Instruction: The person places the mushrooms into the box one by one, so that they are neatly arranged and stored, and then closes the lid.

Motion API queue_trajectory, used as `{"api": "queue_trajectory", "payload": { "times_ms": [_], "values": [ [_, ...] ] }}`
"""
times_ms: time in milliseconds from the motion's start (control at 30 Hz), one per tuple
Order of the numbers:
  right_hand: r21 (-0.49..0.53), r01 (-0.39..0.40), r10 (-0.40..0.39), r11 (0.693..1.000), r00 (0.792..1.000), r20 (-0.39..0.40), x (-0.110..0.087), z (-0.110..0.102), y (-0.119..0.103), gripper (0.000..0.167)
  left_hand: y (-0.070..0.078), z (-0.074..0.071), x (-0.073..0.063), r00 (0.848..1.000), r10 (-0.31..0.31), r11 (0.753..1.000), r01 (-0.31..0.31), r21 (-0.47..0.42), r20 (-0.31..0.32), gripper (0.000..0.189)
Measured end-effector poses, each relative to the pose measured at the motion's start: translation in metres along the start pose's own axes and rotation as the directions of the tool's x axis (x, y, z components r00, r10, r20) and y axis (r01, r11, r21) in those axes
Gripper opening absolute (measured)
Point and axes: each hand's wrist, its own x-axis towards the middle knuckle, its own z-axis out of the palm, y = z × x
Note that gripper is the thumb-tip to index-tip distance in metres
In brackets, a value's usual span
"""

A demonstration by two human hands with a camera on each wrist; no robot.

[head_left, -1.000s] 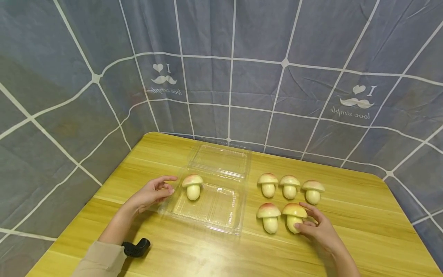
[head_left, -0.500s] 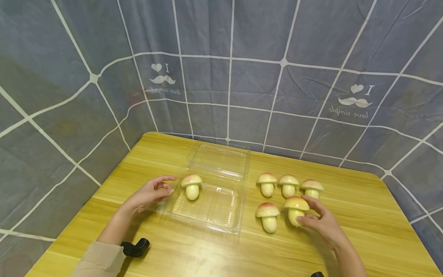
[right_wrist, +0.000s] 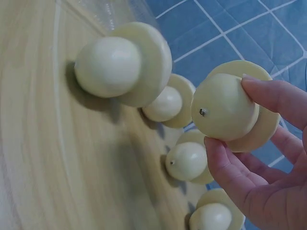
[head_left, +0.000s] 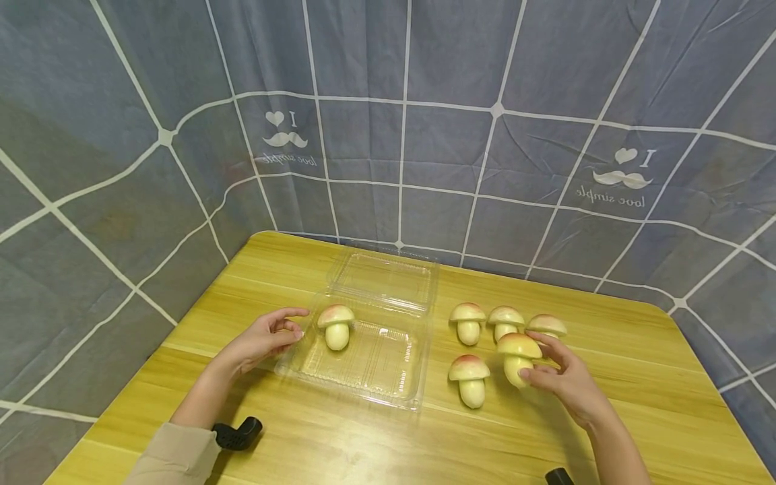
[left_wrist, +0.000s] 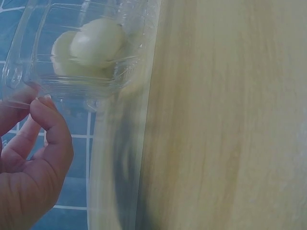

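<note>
My right hand [head_left: 566, 380] pinches a yellow toy mushroom [head_left: 518, 353] by its stem and cap, holding it over the table in front of the back row. The right wrist view shows thumb and fingertips on opposite sides of the mushroom [right_wrist: 223, 108], its rounded stem end facing the camera. At the left, my left hand [head_left: 263, 342] pinches the left rim of a clear plastic clamshell box [head_left: 370, 397], whose lid [head_left: 388, 279] lies folded back. One mushroom [head_left: 336, 328] lies in the box's left part; through the plastic, the left wrist view shows that mushroom [left_wrist: 98, 43].
Right of the box, a mushroom [head_left: 469, 380] lies in front, with three behind: one at left [head_left: 468, 323], a middle one [head_left: 506, 322], and one partly hidden by my hand [head_left: 547, 325]. A grey gridded curtain [head_left: 448, 148] hangs behind the wooden table [head_left: 339, 444].
My right hand has lifted the mushroom off the table and moved slightly away from me, now covering part of the back row. My left hand and the box have stayed put.
</note>
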Motion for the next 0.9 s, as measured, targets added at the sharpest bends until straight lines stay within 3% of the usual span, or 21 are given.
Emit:
{"api": "queue_trajectory", "payload": {
  "times_ms": [300, 567, 900],
  "values": [
    [0.012, 0.02, -0.021, 1.0, 0.998, 0.054, 0.006, 0.008, -0.013, 0.072, -0.004, -0.003, -0.002, 0.992, 0.106, 0.994, -0.104, -0.031, 0.07, 0.05],
    [0.054, 0.029, -0.034, 0.998, 0.996, 0.088, 0.017, 0.023, -0.023, 0.072, 0.002, -0.001, -0.001, 1.0, 0.009, 1.0, -0.009, 0.01, 0.012, 0.053],
    [0.12, 0.078, -0.096, 0.99, 0.984, 0.152, 0.034, 0.047, -0.033, 0.071, 0.003, 0.0, -0.001, 1.0, -0.003, 1.0, 0.003, 0.011, -0.005, 0.053]
  ]
}}
